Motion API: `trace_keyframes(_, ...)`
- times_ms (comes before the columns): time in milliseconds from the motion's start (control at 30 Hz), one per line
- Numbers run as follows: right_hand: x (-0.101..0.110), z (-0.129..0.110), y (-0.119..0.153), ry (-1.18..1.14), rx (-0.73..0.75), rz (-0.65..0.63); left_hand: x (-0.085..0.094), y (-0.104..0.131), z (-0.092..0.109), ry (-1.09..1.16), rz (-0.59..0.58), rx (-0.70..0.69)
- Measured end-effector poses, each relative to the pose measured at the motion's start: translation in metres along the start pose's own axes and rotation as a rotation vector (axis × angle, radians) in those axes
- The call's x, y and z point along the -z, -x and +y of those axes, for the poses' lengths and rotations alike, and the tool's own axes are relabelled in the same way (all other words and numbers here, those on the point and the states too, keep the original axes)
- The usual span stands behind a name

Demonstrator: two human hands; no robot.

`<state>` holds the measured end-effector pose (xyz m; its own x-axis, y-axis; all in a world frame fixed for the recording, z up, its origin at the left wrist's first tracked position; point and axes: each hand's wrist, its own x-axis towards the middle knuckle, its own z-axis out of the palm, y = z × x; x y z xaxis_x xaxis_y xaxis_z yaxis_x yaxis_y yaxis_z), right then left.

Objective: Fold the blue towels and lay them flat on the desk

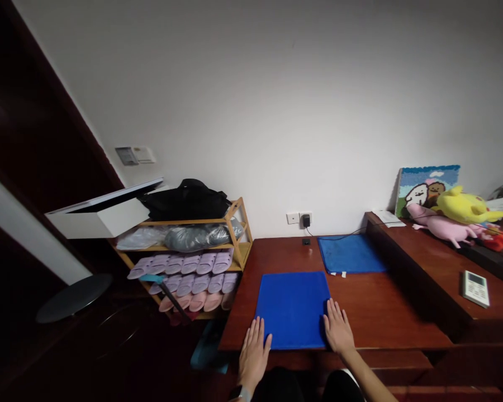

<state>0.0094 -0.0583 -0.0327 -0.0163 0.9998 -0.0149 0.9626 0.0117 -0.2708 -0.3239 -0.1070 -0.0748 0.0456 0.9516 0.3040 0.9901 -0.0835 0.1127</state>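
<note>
Behind your bench [385,310] rises a plain pale wall [276,111], dim at the corners. Flat on the wood, right at the near edge, lies the blue cloth [293,310], straight ahead of you and between your hands. It looks close to square (so no clear long axis to go by), with its sides running roughly away from you. Your left hand [254,354] is palm down at the near left corner, thumb over the cloth; your right hand [338,326] lies on the right side, a little farther up. Neither is plainly nearer: each touches its own edge, fingers straight and close together, gripping nothing. Beyond, to the far right, sits a second blue mat [354,254], apart from the cloth; leftward stands a slipper rack [243,245].
</note>
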Motion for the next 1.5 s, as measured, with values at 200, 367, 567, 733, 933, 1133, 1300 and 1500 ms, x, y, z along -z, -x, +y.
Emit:
trace_keyframes(200, -0.005, -0.002, -0.016, 0.033, 0.0, -0.035, 0.015, -0.02, 0.024, 0.014, 0.024, -0.005)
trace_keyframes(367, -0.014, 0.004, -0.015, 0.019, 0.022, -0.023, 0.013, -0.071, 0.127, 0.141, -0.109, -0.216)
trace_keyframes(567, -0.017, 0.006, -0.017, 0.058, 0.06, -0.042, -0.009, -0.102, 0.193, 0.241, -0.225, -0.302)
trace_keyframes(733, -0.014, 0.002, -0.017, 0.039, 0.016, -0.032, -0.006, -0.097, 0.116, 0.122, -0.234, -0.144)
trace_keyframes(933, -0.015, 0.002, -0.016, 0.032, -0.007, -0.034, 0.005, -0.091, 0.026, 0.002, -0.159, 0.027)
trace_keyframes(1133, -0.008, -0.001, -0.035, 0.021, -0.006, -0.038, -0.008, -0.087, 0.018, -0.01, -0.095, 0.01)
trace_keyframes(1300, 0.004, -0.005, -0.069, 0.029, -0.012, -0.056, -0.007, -0.087, 0.018, -0.013, -0.11, 0.008)
trace_keyframes(1500, -0.01, 0.003, -0.077, 0.041, -0.003, -0.034, -0.011, -0.088, 0.011, -0.01, -0.129, -0.003)
